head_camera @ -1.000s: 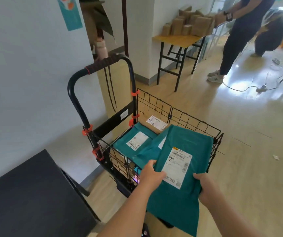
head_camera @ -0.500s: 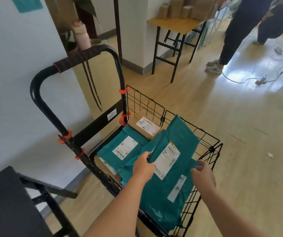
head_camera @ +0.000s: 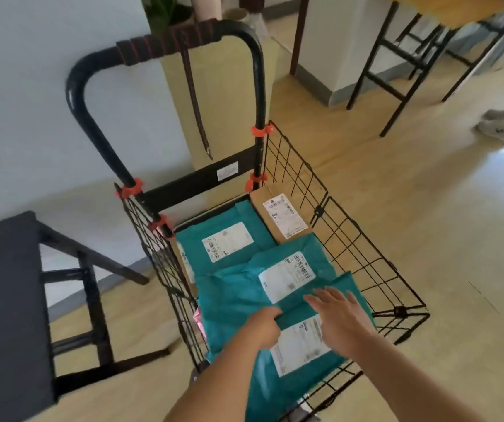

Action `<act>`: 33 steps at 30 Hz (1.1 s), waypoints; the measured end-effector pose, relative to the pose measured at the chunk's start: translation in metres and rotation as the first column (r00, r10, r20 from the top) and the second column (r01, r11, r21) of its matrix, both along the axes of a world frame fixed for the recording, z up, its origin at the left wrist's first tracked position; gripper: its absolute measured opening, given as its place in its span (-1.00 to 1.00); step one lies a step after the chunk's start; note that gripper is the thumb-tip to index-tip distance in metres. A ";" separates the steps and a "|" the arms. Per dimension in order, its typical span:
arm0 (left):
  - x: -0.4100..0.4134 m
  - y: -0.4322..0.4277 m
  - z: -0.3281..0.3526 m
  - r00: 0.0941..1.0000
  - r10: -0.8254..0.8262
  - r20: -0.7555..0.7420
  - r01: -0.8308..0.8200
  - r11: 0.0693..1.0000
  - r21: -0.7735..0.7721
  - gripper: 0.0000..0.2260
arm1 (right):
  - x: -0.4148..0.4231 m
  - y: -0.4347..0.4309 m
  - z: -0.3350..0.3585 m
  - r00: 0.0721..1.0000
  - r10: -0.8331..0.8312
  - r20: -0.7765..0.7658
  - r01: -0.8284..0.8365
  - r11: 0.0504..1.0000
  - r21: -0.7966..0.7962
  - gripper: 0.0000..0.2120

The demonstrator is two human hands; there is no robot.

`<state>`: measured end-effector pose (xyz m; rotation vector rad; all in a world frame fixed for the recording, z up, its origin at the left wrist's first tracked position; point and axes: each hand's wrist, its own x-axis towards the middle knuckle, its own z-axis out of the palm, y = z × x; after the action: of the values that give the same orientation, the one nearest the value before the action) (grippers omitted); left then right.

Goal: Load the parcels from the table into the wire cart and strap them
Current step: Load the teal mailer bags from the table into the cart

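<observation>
The black wire cart (head_camera: 351, 257) stands in front of me with several parcels inside. A brown box (head_camera: 281, 213) lies at its far corner, a teal mailer (head_camera: 226, 239) beside it, and a second teal mailer (head_camera: 278, 278) in the middle. The nearest teal mailer (head_camera: 299, 357) lies on top at the cart's near end. My left hand (head_camera: 262, 327) grips its left edge, fingers curled over it. My right hand (head_camera: 339, 315) rests flat on it with fingers spread. A dark strap (head_camera: 196, 102) hangs from the cart handle (head_camera: 165, 45).
A dark table (head_camera: 4, 300) stands at my left, close to the cart. A wooden table with black legs (head_camera: 402, 56) is at the far right. A person's shoes (head_camera: 500, 126) show at the right edge. A pale wall and a potted plant (head_camera: 165, 10) are behind the cart.
The teal mailer went from held above the cart down onto the parcels inside. My right hand let go of its edge and now lies flat on it. The view tilted down.
</observation>
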<state>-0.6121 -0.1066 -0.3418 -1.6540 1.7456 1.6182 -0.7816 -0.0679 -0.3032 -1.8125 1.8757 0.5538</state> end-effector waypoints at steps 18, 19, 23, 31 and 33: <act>-0.008 0.024 -0.032 0.947 0.126 0.295 -0.086 0.986 -0.145 -0.35 | 0.024 -0.079 -0.045 0.923 0.367 -0.119 -0.308 0.887 0.345 -0.77; -0.008 0.023 -0.032 0.947 0.144 0.286 -0.101 0.982 -0.160 -0.35 | 0.024 -0.081 -0.046 0.923 0.363 -0.127 -0.300 0.886 0.353 -0.74; -0.006 0.016 -0.031 0.949 0.252 0.191 -0.226 0.963 -0.147 -0.38 | 0.017 -0.094 -0.050 0.946 0.302 -0.114 -0.227 0.873 0.432 -0.63; 0.007 0.018 -0.030 0.945 0.311 0.099 -0.306 0.950 -0.063 -0.57 | 0.014 -0.091 -0.062 0.951 0.270 -0.152 -0.166 0.858 0.486 -0.76; 0.008 0.020 -0.031 0.938 0.332 0.098 -0.327 0.943 -0.062 -0.59 | 0.013 -0.084 -0.065 0.960 0.240 -0.144 -0.165 0.901 0.400 -0.91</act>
<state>-0.6046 -0.0870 -0.3732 -2.1062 1.5247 1.5941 -0.7685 -0.1515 -0.3679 -1.7420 1.5544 1.1234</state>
